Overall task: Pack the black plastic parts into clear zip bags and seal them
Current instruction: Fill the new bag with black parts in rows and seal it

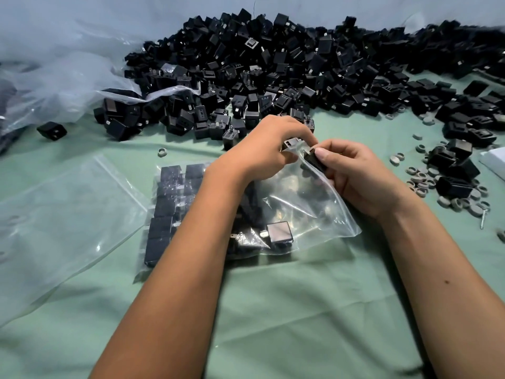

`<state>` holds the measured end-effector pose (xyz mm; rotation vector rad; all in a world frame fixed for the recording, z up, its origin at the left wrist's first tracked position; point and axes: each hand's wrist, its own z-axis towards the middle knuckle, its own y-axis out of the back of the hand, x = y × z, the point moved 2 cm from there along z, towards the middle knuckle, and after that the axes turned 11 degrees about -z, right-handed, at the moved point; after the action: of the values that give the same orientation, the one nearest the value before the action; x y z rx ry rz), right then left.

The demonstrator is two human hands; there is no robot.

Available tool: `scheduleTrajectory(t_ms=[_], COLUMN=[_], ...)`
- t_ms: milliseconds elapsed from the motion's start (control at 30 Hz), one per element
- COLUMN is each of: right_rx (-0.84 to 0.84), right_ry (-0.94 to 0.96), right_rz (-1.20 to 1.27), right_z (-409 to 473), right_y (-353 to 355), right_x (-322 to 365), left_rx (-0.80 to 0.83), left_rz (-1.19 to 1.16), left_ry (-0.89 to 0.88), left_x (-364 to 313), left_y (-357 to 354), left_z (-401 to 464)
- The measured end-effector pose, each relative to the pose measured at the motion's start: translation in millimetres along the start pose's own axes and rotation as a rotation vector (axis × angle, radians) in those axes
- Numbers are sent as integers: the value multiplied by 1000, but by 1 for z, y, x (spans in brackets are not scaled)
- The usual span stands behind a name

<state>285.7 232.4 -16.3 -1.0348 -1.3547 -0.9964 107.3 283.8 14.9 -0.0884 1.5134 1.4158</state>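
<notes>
A clear zip bag (pixel 306 203) hangs from both hands over the green cloth, its mouth lifted. My left hand (pixel 269 147) grips a black plastic part (pixel 290 143) together with the bag's rim. My right hand (pixel 352 173) pinches another black part (pixel 314 160) at the bag's opening. One black part (pixel 278 233) lies at the bottom of the bag. Under my left forearm rests a filled zip bag (pixel 175 212) with black parts in rows. A big heap of loose black parts (pixel 273 69) spreads across the far side.
An empty clear bag (pixel 62 214) lies flat at the left. Large crumpled plastic sheeting (pixel 54 72) sits at the far left. Several grey rings (pixel 429 181) and more black parts (pixel 456 165) are scattered at the right, with a white object (pixel 494 160) at the right edge.
</notes>
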Motion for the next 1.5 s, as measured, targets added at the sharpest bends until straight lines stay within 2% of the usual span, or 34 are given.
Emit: scheduleTrajectory(t_ms=[167,367,500,700,800,900,967,1033,1133,1333,1500], right_rx=[-72,171,177,182,129,93,151,230,266,218,66], right_ry=[21,19,66,228,248,122,33,20,112,120,123], right_rz=[-47,-420,-490,-670,-487,-165,-108,-188,-422,-591,-824], right_z=[2,-5,-4,-4,-5,-1,0,0,-3,-3,4], right_y=[9,2,-8,-20,-20,-10,-9,-11,-16,-14,2], right_x=[-1,-5,1,8,12,11,8,5,6,4,0], left_rx=[-126,-163,-220,-219,-250,-260,-254,-235,-192,-191,-189], left_rz=[-71,-69,-50,-24,-34,-27,-27,-16,32,24,17], left_ry=[48,50,16,-1,0,1,0,-5,-20,-2,8], left_x=[4,-5,-12,-15,-15,-14,-15,-16,-17,-15,-13], left_y=[15,21,14,8,10,14,14,13,10,13,14], left_z=[-6,-6,-2,1,0,0,0,1,1,-1,-2])
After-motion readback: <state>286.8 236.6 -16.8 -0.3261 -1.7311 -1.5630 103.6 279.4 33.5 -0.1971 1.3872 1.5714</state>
